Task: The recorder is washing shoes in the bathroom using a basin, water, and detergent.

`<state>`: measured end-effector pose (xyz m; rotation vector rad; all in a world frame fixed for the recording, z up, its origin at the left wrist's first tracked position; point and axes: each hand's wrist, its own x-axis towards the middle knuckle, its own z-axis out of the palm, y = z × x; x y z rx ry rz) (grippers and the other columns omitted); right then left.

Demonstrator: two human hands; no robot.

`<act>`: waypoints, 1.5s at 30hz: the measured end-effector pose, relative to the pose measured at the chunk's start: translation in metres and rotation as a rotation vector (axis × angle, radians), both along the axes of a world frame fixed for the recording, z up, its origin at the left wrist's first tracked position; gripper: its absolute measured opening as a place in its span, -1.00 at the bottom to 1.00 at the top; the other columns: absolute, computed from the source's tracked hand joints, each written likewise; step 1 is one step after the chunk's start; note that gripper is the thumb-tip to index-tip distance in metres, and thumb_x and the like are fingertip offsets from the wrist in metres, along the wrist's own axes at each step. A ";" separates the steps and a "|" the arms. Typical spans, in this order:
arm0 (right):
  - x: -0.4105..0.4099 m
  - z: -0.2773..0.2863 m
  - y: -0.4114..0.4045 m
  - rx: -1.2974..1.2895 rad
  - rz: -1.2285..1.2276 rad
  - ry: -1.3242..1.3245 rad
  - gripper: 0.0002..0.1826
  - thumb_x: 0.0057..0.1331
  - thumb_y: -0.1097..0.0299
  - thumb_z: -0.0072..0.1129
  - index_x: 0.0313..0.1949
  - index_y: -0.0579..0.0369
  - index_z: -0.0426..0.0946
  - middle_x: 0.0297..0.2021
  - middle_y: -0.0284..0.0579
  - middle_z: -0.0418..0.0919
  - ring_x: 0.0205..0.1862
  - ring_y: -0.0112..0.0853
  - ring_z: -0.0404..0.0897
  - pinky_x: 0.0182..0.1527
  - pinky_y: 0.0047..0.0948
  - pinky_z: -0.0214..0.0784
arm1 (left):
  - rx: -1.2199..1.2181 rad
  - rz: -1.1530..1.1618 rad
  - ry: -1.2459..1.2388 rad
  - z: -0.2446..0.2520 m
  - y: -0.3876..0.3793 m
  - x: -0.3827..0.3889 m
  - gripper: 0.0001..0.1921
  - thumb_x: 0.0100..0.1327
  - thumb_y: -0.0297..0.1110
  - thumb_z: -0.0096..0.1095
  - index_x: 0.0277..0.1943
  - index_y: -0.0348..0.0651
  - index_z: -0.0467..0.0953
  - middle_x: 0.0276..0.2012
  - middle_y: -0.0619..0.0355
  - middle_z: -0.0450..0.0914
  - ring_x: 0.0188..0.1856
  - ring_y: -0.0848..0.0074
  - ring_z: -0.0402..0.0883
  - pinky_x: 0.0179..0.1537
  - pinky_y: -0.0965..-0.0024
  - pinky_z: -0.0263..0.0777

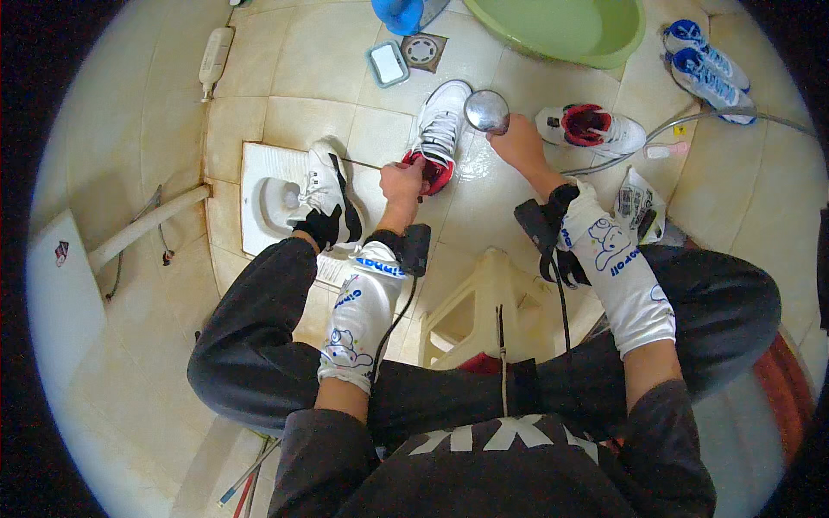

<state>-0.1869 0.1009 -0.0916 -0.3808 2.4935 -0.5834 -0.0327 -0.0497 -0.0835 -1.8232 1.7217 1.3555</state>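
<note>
My left hand [401, 181] grips the heel of a white sneaker with a red lining [442, 129], whose toe points away from me. In my right hand [518, 146] is a round metal shower head [487, 111], held close to the right of that sneaker's toe. The floor tiles between them look wet. A second white sneaker with a red lining [625, 135] lies on the floor to the right of my right hand. A grey shower hose [712, 114] runs over the floor past this second sneaker.
A green basin [557, 29] stands at the top, near a floor drain [423, 52], a small soap tray [387, 63] and a blue plastic item [400, 14]. Blue-and-white sneakers [712, 74], a brush [667, 150] and a plastic bag [638, 204] lie right. A squat toilet [256, 194] is left.
</note>
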 end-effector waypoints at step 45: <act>-0.005 0.006 0.002 -0.044 -0.018 -0.135 -0.61 -0.12 0.28 0.13 -0.30 0.29 0.50 -0.27 0.24 0.52 -0.17 0.05 0.51 -0.10 -0.19 0.36 | 0.657 0.658 0.475 0.029 -0.012 -0.004 -0.68 -0.04 -0.34 0.14 -0.17 -0.14 0.34 -0.25 0.10 0.45 -0.23 0.29 0.46 -0.11 0.23 0.35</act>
